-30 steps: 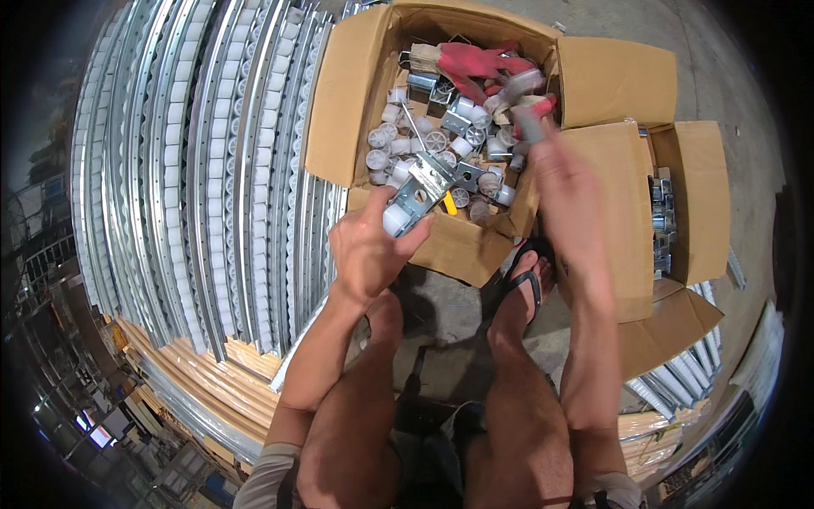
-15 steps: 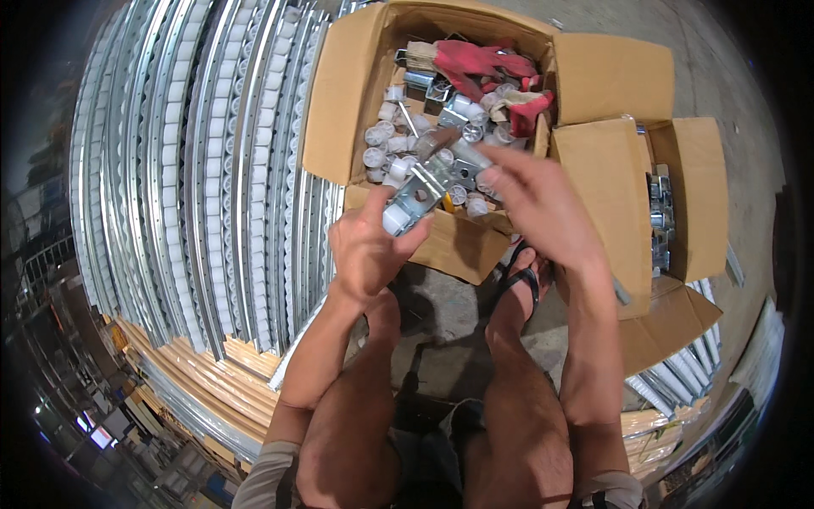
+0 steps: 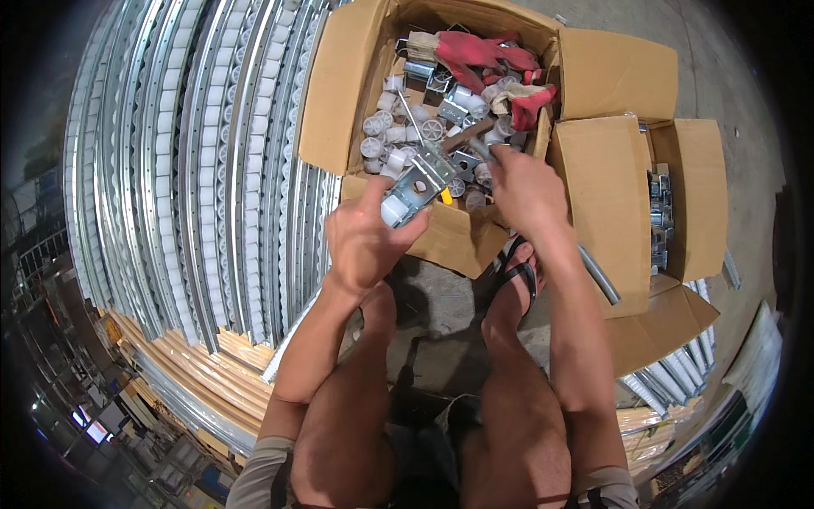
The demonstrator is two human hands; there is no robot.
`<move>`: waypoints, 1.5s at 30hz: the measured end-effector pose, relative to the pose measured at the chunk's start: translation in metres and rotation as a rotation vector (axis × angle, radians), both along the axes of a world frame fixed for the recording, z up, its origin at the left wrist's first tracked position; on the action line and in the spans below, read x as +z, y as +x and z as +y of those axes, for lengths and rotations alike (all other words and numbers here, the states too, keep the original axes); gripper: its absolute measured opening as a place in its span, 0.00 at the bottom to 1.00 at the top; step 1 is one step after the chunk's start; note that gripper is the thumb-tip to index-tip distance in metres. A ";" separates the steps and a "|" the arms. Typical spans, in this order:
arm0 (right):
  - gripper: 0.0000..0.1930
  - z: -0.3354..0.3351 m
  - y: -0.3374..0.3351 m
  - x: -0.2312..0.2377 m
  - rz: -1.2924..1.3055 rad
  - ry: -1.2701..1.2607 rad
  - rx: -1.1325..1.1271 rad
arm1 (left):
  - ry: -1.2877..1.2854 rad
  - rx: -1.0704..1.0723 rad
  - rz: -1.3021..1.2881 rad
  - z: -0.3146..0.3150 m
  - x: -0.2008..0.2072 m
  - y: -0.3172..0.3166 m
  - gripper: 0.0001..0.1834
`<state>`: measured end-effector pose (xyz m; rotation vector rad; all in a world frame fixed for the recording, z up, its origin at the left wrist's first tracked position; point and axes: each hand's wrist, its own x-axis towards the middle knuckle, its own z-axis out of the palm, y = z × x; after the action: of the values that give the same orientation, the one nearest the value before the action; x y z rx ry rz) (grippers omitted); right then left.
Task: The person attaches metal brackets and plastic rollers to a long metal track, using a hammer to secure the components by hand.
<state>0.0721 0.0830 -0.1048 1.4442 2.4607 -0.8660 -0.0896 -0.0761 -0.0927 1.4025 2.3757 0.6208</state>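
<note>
your left hand (image 3: 365, 242) has its fingers closed on a metal bracket (image 3: 421, 185) over the open carton (image 3: 456, 241); your right hand (image 3: 532, 192) grips a hammer (image 3: 600, 276), partly over that same carton.

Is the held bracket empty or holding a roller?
Not empty: the bracket has a white roller at its end in the left hand.

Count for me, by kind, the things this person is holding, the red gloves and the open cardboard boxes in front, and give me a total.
Metal bracket, in the left hand: 1
Hammer, in the right hand: 1
Red gloves, lying in the larger box: 2
Open cardboard boxes: 2
Total: 6
</note>
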 end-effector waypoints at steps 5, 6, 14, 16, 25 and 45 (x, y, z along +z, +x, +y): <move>0.16 -0.010 0.000 -0.012 0.157 0.126 0.055 | -0.007 0.008 0.012 0.005 0.000 0.004 0.25; 0.18 -0.010 -0.001 -0.008 0.384 -0.118 -0.089 | -0.006 0.008 0.023 0.004 0.000 0.004 0.25; 0.29 -0.008 -0.034 -0.005 0.620 -0.623 -0.126 | 0.012 -0.006 0.003 0.003 -0.014 0.013 0.27; 0.29 -0.010 -0.036 -0.009 0.663 -0.594 -0.156 | -0.006 0.006 0.019 0.003 -0.016 0.013 0.29; 0.27 -0.014 -0.034 -0.016 0.729 -0.580 -0.138 | -0.122 0.119 0.037 0.000 -0.019 0.024 0.41; 0.29 -0.004 -0.040 -0.030 0.707 -0.898 -0.302 | -0.115 0.141 0.073 -0.009 -0.036 0.024 0.33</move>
<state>0.0323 0.0791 -0.1343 1.2538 1.6768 -2.4608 -0.0661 -0.0855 -0.1286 1.2376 2.5402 0.4664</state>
